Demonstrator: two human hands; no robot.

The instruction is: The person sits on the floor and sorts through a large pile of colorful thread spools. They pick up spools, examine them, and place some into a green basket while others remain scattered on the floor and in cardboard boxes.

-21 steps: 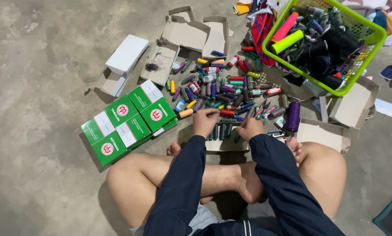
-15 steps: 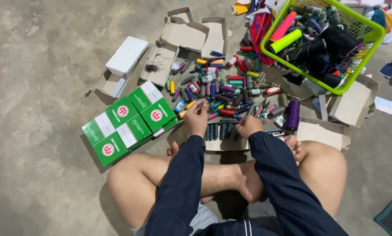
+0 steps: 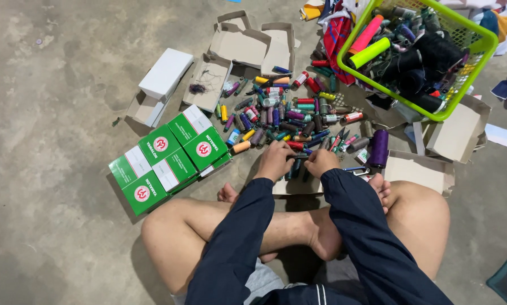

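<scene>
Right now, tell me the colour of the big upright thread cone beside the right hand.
Dark purple thread cone, clearest in the head view.

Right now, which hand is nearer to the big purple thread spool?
Right. The right hand rests on the small spools just left of the big purple thread spool; the left hand lies farther left, beyond the right hand, closer to the green boxes.

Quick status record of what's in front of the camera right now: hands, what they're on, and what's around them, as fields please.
setting: person sitting cross-legged on concrete floor
left hand: on small thread spools, grip hidden
right hand: beside the left, over dark spools in an open box
left of hands: green-and-white boxes
far side: opened cardboard boxes
upper right: green basket of large cones
near right knee: purple spool
</scene>
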